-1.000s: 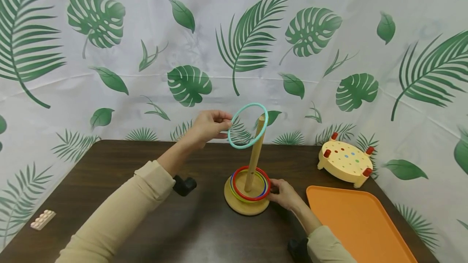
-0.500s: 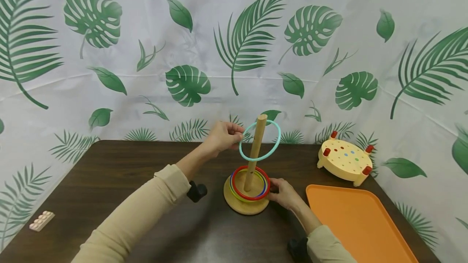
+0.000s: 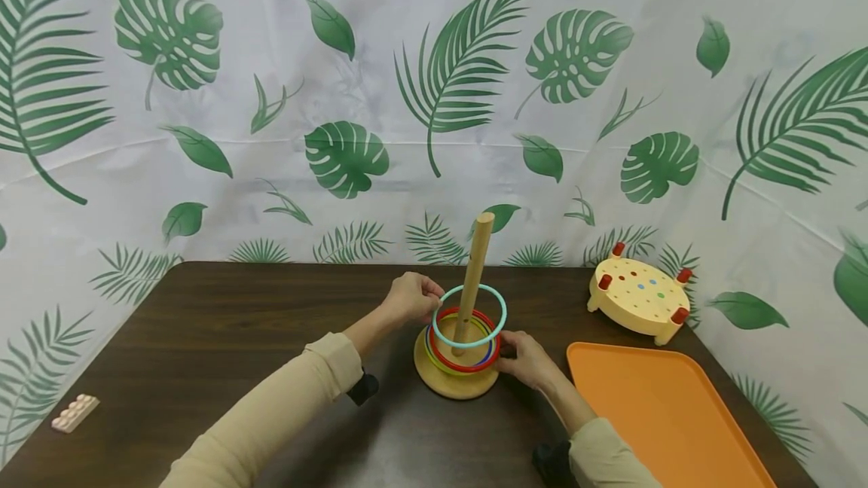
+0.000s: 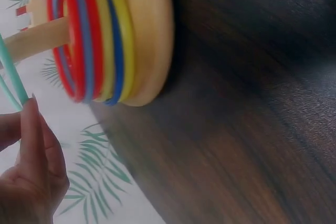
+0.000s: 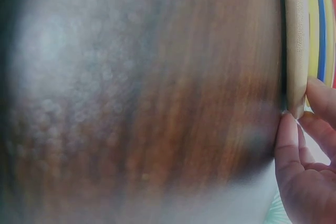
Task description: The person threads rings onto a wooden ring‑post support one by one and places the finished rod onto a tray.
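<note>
A wooden ring-toss stand has a round base point(image 3: 456, 390) and an upright peg point(image 3: 477, 262). Red, blue and yellow rings lie stacked on the base, the red ring point(image 4: 95, 22) uppermost. My left hand point(image 3: 409, 298) pinches a mint-green ring point(image 3: 505, 315) by its left side, between thumb and fingers. That ring encircles the lower part of the peg, slightly above the stack in the left wrist view. My right hand point(image 3: 532, 361) holds the right edge of the base, thumb and fingers on either side of the rim in the right wrist view.
An orange tray point(image 3: 658, 413) lies on the dark wooden table point(image 3: 224, 337) at the right. Behind it sits a cream pegged toy point(image 3: 640, 300) with red knobs. A small pale studded block point(image 3: 75, 413) is at the far left. A leaf-patterned cloth point(image 3: 380, 44) hangs behind.
My left hand has brought the mint-green ring right and over the peg's top, then lowered it along the peg close to the stack. The right hand stays at the base.
</note>
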`<state>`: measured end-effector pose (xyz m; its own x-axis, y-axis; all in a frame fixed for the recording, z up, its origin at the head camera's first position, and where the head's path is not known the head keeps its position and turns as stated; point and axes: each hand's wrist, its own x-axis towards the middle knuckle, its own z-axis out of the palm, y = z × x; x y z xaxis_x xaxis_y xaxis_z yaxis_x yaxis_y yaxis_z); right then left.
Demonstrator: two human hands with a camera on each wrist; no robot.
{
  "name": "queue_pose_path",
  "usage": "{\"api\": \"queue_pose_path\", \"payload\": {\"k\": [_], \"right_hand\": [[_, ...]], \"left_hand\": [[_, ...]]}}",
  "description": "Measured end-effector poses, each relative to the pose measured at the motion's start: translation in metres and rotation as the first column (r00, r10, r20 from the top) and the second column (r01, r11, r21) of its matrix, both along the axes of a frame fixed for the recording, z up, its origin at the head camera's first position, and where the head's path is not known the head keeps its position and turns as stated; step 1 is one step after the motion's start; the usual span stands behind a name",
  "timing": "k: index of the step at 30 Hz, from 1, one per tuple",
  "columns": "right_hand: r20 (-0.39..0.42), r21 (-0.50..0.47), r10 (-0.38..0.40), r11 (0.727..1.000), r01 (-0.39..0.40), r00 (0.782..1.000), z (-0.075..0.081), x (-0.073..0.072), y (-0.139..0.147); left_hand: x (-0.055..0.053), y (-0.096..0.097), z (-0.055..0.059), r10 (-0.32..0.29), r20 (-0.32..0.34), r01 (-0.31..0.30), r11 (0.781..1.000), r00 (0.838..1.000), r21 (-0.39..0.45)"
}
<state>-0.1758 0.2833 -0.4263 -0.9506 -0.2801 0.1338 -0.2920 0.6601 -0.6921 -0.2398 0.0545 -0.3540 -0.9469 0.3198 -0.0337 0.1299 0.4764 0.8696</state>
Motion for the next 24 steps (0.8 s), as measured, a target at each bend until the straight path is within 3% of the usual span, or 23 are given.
{"api": "queue_pose_path", "payload": {"k": [4, 9, 24], "right_hand": [[-0.001, -0.012, -0.014, 1.000, 0.014, 1.000, 0.000, 0.001, -0.001], [-0.013, -0.052, 0.045, 0.998, -0.045, 0.999, 0.001, 0.000, 0.000], [-0.030, -0.056, 0.063, 0.996, -0.064, 0.998, -0.001, -0.002, 0.001]], "left_hand": [[-0.002, 0.003, -0.008, 0.004, -0.019, -0.005, 0.999, 1.000, -0.043], [-0.003, 0.005, -0.014, 0.014, -0.019, -0.016, 0.996, 1.000, -0.088], [-0.001, 0.007, -0.016, 0.018, -0.081, -0.032, 0.984, 0.997, -0.173]]}}
